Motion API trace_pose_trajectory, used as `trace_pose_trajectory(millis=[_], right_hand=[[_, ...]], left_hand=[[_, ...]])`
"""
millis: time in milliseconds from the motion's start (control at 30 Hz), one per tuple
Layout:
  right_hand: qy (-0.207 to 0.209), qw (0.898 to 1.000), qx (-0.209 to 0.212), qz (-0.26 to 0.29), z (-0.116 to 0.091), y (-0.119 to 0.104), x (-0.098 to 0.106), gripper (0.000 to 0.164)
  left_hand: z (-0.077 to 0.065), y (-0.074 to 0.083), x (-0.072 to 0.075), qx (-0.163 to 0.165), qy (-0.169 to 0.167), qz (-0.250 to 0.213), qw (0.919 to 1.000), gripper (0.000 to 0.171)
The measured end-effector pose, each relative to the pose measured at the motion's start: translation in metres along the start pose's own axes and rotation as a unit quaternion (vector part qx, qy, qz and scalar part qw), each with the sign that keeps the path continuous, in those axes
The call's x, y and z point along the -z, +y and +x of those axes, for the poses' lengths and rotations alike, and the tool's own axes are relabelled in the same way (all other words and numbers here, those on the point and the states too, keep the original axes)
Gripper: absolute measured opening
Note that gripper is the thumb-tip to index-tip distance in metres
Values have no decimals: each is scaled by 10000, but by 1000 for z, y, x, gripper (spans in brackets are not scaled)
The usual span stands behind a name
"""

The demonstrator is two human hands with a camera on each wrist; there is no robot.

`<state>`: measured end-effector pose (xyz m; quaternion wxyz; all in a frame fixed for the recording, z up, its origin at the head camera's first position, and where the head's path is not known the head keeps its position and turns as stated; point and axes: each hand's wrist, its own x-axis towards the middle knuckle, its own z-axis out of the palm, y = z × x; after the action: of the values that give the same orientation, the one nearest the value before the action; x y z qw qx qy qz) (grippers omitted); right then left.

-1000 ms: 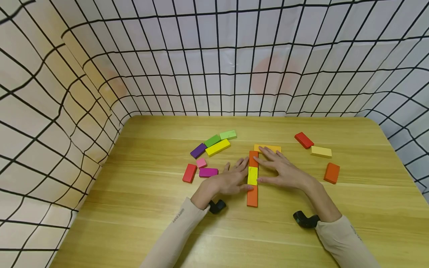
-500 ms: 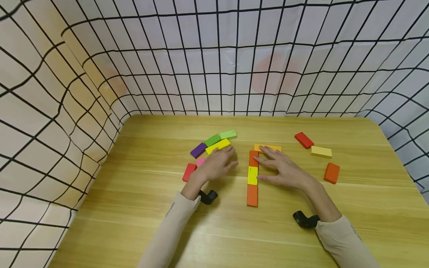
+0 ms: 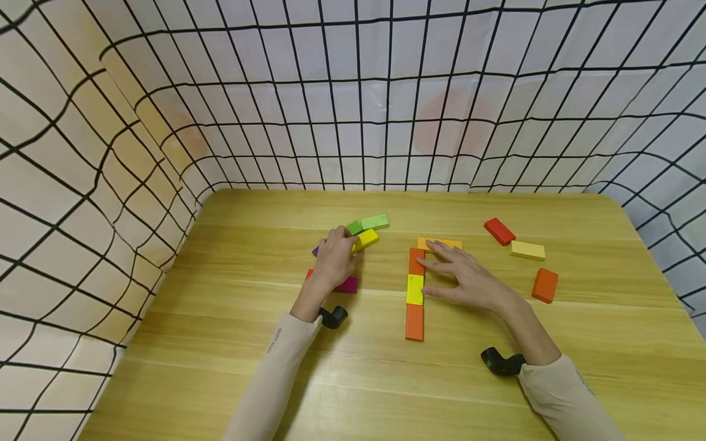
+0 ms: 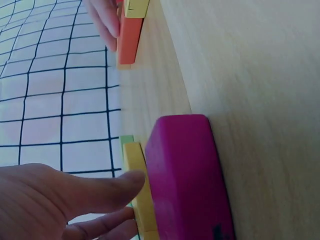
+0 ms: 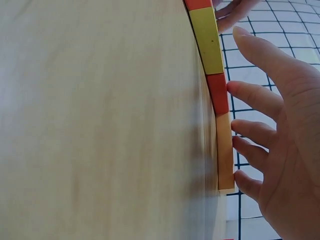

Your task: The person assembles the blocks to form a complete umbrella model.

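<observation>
My left hand [image 3: 334, 258] reaches down over the cluster of coloured blocks at left. Its fingertips are at the near end of a yellow block [image 3: 366, 239], and thumb and fingers stand apart in the left wrist view. A magenta block [image 4: 187, 175] lies close below the hand; a purple block [image 3: 315, 252] is mostly hidden under it. My right hand [image 3: 469, 278] rests with spread fingers along a row made of a red-orange block [image 3: 417, 261], a yellow block [image 3: 415, 289] and an orange block [image 3: 415, 322]. Its fingertips also reach a light-orange crosswise block [image 3: 449, 243].
Beyond the left hand lie a dark green block [image 3: 354, 228] and a light green block [image 3: 375, 221]. At right are a red block [image 3: 499, 231], a cream block [image 3: 527, 250] and an orange-red block [image 3: 545, 285]. Black netting [image 3: 358, 122] bounds the wooden table [image 3: 353, 386].
My left hand has left the row of blocks and moved left to the cluster, now covering the purple and pink blocks. The right hand stays in place.
</observation>
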<state>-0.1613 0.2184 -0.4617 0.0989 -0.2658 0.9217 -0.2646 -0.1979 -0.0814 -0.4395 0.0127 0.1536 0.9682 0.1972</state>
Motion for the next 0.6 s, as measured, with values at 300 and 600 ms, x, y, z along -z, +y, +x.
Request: trace_pose_trajectory(millis=[300, 600], right_hand=[[-9, 10000, -7, 20, 1, 1, -1, 68], [26, 10000, 49, 81, -1, 1, 0, 67]], left_hand=[[4, -9, -2, -52, -51, -148, 9999, 40], [5, -11, -2, -357, -118, -407, 9985, 39]])
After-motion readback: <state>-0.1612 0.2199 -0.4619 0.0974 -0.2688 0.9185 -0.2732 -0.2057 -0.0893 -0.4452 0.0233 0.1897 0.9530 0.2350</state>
